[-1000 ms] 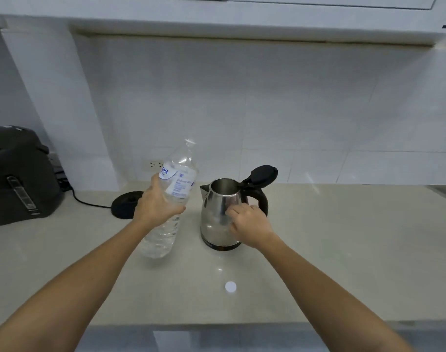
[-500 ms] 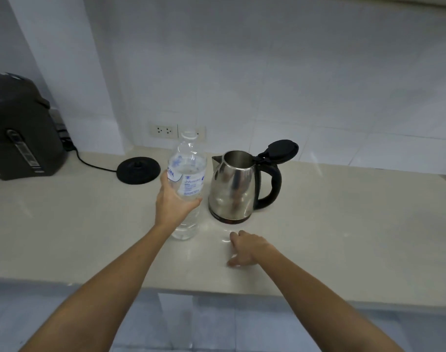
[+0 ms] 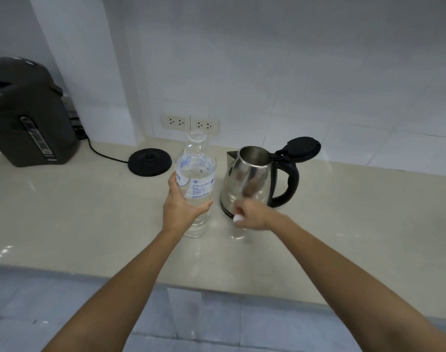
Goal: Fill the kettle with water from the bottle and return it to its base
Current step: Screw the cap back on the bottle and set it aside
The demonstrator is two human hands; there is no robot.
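Observation:
A clear plastic water bottle (image 3: 197,174) stands upright on the beige counter (image 3: 64,212), uncapped, with water in it. My left hand (image 3: 182,208) is wrapped around its lower half. Right of it stands a steel kettle (image 3: 247,181) with a black handle, its black lid (image 3: 301,146) flipped open. My right hand (image 3: 252,214) hovers just in front of the kettle's foot, pinching the white bottle cap (image 3: 237,218). The round black kettle base (image 3: 150,162) lies behind and left of the bottle, with nothing on it.
A dark electric water pot (image 3: 26,113) stands at the far left, and a black cord (image 3: 102,154) runs along the counter to the base. Two wall sockets (image 3: 190,122) sit behind the bottle. The counter's front edge (image 3: 216,288) runs across below my forearms.
My right hand left the kettle, dropped to the counter and picked up the white cap. The bottle went from tilted to upright on the counter. My view tipped downward.

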